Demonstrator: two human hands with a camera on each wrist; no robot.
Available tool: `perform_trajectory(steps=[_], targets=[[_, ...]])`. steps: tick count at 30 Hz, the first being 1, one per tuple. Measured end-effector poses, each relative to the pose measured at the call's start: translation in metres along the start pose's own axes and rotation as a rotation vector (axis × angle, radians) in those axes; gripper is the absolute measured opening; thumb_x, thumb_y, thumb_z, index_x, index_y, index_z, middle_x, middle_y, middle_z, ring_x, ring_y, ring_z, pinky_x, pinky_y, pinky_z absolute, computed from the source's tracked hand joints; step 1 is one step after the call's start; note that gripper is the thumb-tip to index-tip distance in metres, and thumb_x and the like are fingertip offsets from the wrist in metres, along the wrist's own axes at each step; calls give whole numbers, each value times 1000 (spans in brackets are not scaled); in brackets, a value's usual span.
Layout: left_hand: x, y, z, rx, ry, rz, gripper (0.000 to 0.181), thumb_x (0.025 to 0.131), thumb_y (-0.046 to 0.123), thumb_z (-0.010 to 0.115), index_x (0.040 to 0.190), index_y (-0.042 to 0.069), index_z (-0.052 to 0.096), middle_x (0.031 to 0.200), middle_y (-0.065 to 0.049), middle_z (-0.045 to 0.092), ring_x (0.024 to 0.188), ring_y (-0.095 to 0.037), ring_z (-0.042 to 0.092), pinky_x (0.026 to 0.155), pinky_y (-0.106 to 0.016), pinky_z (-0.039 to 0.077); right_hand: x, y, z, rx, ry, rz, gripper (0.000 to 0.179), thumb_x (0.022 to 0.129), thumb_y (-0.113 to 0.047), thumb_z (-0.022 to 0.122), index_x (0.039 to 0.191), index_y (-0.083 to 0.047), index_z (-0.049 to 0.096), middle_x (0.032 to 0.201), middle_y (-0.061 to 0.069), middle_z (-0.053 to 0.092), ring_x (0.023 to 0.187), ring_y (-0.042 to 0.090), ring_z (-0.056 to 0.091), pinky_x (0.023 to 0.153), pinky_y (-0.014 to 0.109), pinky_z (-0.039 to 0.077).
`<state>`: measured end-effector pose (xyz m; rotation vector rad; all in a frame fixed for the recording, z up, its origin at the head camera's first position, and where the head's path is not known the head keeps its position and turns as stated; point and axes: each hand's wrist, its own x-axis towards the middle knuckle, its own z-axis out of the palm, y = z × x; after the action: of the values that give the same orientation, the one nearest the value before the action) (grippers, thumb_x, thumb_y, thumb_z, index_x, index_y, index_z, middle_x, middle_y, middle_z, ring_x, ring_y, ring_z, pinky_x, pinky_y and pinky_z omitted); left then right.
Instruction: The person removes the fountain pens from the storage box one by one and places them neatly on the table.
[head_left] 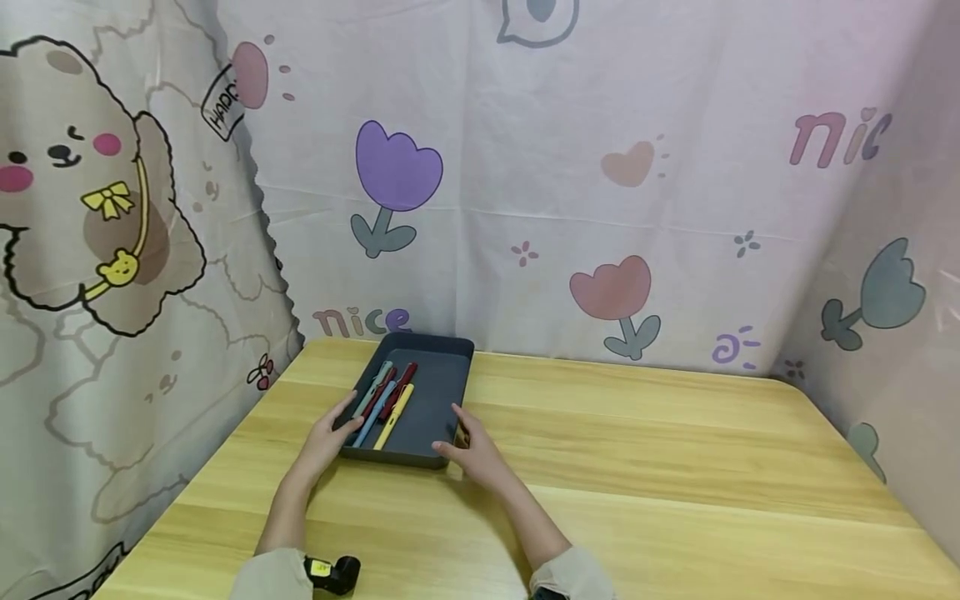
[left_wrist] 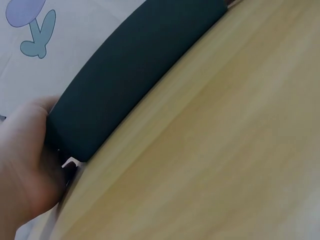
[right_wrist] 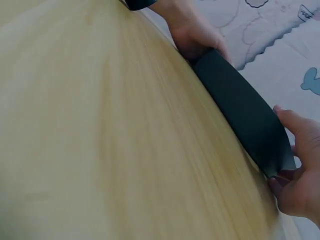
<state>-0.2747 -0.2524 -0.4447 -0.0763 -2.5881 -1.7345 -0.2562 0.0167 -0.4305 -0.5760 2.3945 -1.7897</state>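
Observation:
A dark grey rectangular tray (head_left: pixel 438 392) sits at the far left part of the table, its long sides running away from me. Inside, along its left half, lie several pens: a yellow pen (head_left: pixel 394 415), a blue pen (head_left: pixel 372 417), a green pen and dark red ones. My left hand (head_left: pixel 324 442) grips the tray's left side near the front corner, thumb over the rim. On the opposite side my right hand (head_left: pixel 477 452) holds the right front corner, thumb at the rim. Both wrist views show the tray's front wall (left_wrist: pixel 125 75) low against the tabletop, with fingers partly hidden behind or beneath it.
The light wooden table (head_left: pixel 637 467) extends to the right and toward me. Behind it hangs a printed fabric backdrop (head_left: pixel 510 150), close to the tray's far end, with more fabric on both sides. A black wrist device (head_left: pixel 337 575) is strapped at the left cuff.

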Motion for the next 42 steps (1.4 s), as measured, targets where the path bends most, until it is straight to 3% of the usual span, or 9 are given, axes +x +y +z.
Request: perform_trajectory(steps=[7, 13, 20, 42], targets=[[-3, 1, 6, 4, 10, 3, 60, 96, 19, 51, 147, 8, 22, 149, -20, 12, 134, -39, 4, 103, -57, 8, -10, -16, -7, 68, -19, 20, 68, 89, -12, 61, 144, 2, 23, 142, 29, 24, 125, 46, 29, 100, 50, 29], [-2, 3, 11, 14, 20, 23, 57, 95, 11, 49, 146, 6, 23, 148, -22, 14, 134, -40, 6, 104, -56, 9, -6, 1, -11, 105, -23, 15, 71, 88, -14, 62, 145, 1, 21, 141, 30, 25, 124, 47, 31, 99, 50, 30], [-4, 3, 17, 35, 24, 49, 57, 95, 10, 50, 145, 4, 24, 147, -24, 15, 133, -42, 9, 103, -57, 11, -2, 23, -14, 66, -13, 21, 74, 88, -20, 63, 146, -4, 21, 141, 27, 29, 123, 42, 35, 97, 48, 33], [-15, 14, 47, 43, 34, 49, 56, 95, 9, 50, 145, 6, 26, 148, -22, 17, 133, -42, 11, 103, -57, 13, -23, 27, -39, 46, -17, 42, 72, 90, -22, 62, 147, -8, 21, 142, 25, 27, 126, 40, 32, 98, 48, 33]])
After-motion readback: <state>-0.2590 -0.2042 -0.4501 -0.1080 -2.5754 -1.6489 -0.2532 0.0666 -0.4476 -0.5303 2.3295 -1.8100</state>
